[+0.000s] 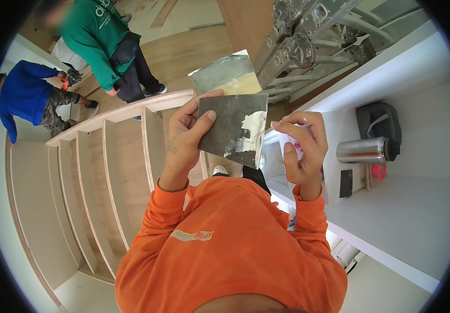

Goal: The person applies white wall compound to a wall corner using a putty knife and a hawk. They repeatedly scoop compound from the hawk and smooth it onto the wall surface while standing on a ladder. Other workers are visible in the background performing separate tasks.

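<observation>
My left hand [186,133] grips two flat plates: a dark square one [222,125] smeared with white paste along its right side, and behind it a paler metal one [219,73] with a cream patch. Just right of the dark plate, my right hand [305,143] is raised, fingers bent and apart, with a white speck at the index fingertip. Something pink and white shows behind these fingers; it seems not to be held, though it is partly hidden.
Two workers [102,52] [29,99] stand beyond wooden slatted framing [107,177] at left. Folded aluminium ladders [298,47] lie at top right. A white cabinet [391,219] at right holds a steel flask [363,150], grey bag [378,120], dark strip [346,183] and red item [378,171].
</observation>
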Available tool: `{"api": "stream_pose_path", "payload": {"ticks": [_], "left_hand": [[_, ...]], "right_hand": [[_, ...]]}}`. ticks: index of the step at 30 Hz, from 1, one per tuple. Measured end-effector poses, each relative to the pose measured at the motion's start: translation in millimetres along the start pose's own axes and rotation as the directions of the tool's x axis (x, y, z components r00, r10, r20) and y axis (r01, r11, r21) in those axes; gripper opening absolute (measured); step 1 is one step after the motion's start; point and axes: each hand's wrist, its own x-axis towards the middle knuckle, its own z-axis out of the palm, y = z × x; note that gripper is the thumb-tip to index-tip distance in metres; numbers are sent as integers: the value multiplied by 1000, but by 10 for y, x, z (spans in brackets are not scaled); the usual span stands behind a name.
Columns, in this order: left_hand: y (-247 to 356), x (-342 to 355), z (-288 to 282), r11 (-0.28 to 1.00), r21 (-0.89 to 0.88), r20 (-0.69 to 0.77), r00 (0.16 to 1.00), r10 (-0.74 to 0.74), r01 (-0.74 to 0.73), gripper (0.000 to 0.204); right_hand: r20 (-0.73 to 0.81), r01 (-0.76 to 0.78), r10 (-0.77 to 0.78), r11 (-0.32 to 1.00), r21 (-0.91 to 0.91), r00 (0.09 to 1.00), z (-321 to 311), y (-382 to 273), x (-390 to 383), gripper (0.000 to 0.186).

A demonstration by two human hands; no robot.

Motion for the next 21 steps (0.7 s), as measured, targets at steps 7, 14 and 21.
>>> {"api": "stream_pose_path", "payload": {"ticks": [7,14,21], "left_hand": [[-15,44,-13,1000,-7,-7,1000,-3,3,40],[-17,112,-35,1000,15,-23,1000,-15,16,40],[-30,56,-39,1000,5,-48,999,-13,13,40]], "right_hand": [[35,81,-76,986,-145,996,70,79,49,43],[53,51,-44,986,-156,998,103,105,53,43],[76,86,-75,983,-163,994,106,50,11,42]]}}
